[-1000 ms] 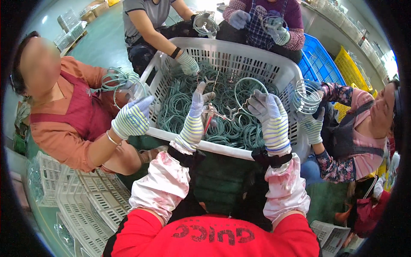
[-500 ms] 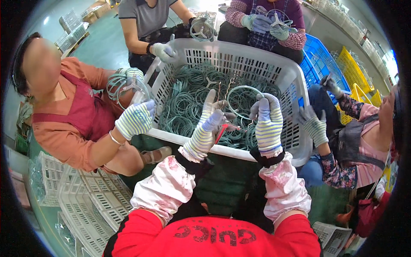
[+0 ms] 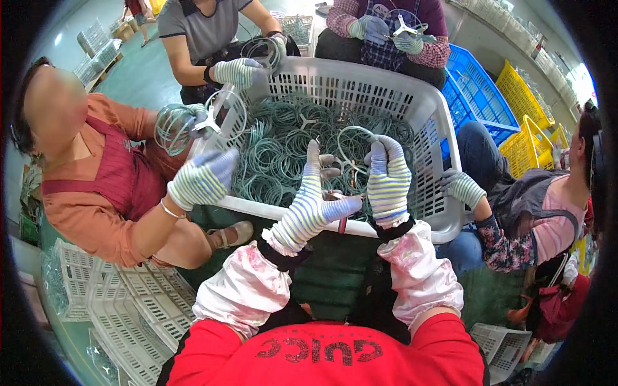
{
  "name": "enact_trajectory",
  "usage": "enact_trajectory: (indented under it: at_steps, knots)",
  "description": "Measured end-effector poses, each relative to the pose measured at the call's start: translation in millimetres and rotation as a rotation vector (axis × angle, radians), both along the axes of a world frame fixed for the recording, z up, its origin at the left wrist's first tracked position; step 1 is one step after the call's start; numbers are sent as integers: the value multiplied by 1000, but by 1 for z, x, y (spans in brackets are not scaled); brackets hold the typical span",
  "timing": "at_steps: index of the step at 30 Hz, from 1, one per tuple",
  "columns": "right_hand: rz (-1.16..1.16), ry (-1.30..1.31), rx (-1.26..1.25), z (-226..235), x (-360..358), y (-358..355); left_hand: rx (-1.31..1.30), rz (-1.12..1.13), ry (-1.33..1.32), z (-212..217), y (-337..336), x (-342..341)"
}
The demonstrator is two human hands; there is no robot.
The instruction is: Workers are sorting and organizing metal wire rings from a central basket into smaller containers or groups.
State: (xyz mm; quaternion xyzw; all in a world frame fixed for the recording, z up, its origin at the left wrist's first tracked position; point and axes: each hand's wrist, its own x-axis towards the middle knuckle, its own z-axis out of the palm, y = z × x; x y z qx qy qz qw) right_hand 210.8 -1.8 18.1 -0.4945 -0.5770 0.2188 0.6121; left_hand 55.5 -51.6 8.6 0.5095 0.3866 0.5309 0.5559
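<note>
Head view: drew left hand [image 3: 313, 207] and right hand [image 3: 389, 186] closer over crate [image 3: 353, 72]. Still pinching ring [image 3: 353, 128] right-handed, grasping tool [image 3: 342, 225] left-handed; hence, seemingly, mid-work.

From the wearer's head, the fisheye faces forward and down. Left hand [image 3: 309, 209] and right hand [image 3: 389, 183] show close, the crate [image 3: 347, 80] beyond.

a thin, grey-green wire ring [image 3: 355, 127] is pinched at its right edge by the right hand [image 3: 389, 182], its loop extended leftward. a tool [image 3: 342, 225], red below and metallic above, is held in the left hand [image 3: 310, 204], mostly covered. a narrow coppery piece [image 3: 353, 168] is seen between the hands; its attachment cannot be told.
</note>
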Motion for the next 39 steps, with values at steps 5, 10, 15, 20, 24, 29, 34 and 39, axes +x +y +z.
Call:
enact_trajectory:
  at_steps: [5, 10, 15, 20, 24, 29, 34, 39]
  knots:
    - [110, 497, -181, 10, 5, 4, 15, 97, -19, -3, 7, -7]
    - [48, 597, -230, 4, 39, 22, 41, 50, -4, -1, 6, -15]
    - [29, 733, -194, 4, 59, 25, 63, 78, -63, -2, 9, -25]
    - [752, 1195, -577, -21, 61, 33, 232, 67, 81, -3, 9, -16]
    - [712, 1153, -722, -14, 30, 11, 268, -10, 142, -3, 3, -17]
    - [864, 1081, -811, -21, 27, 10, 266, -19, 191, 4, 2, -18]
    - [846, 804, -786, -20, 27, 4, 252, -105, 356, 8, 4, -25]
    - [764, 413, -758, -21, 31, 5, 173, -13, 485, 11, 3, -34]
